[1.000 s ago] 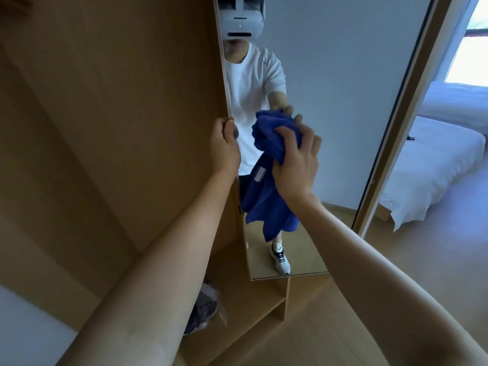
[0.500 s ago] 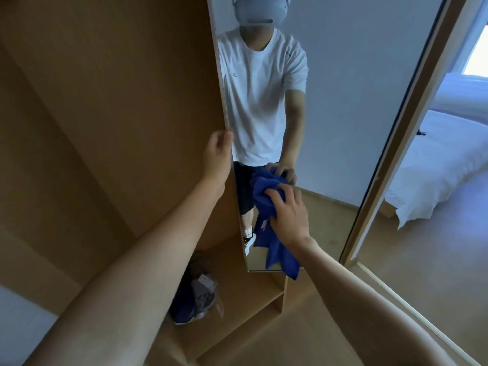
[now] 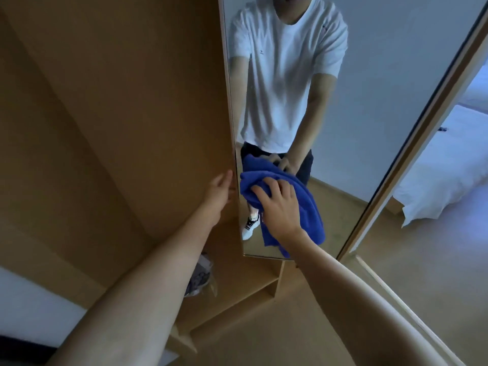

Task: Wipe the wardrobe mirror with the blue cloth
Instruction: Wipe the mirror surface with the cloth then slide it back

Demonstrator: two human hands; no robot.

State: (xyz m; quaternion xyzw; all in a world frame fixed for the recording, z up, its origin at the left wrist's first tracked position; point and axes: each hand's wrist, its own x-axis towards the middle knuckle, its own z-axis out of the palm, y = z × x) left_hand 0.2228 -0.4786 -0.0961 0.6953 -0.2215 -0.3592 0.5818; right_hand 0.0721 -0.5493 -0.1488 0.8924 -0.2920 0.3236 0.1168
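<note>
Where the two bare forearms rise from the bottom edge of the frame, the left one runs up the middle left to the left hand (image 3: 219,191), whose fingers lie straight and together against the left edge of the mirror door, fingertips at the seam between glass and wood. The right hand (image 3: 277,204), at centre frame, has its fingers spread and bent over a bunched blue cloth (image 3: 298,196), pressing it against the lower part of the wardrobe mirror (image 3: 369,101); a loose tail of the cloth hangs down past the wrist almost to the glass's bottom edge.

Below the left forearm, on a low wooden shelf (image 3: 253,286) at lower centre, lies a partly hidden grey shoe-like item (image 3: 200,276); too little shows to be sure what it is.

The brown wardrobe panel (image 3: 118,101) fills the upper left. In the mirror, the reflection shows a white T-shirt (image 3: 285,75) with a small dark chest logo, too small to read, dark shorts, and a white sneaker with black laces. At far right, beyond the wooden frame, a bed with white bedding (image 3: 443,180) stands on the pale floor.
</note>
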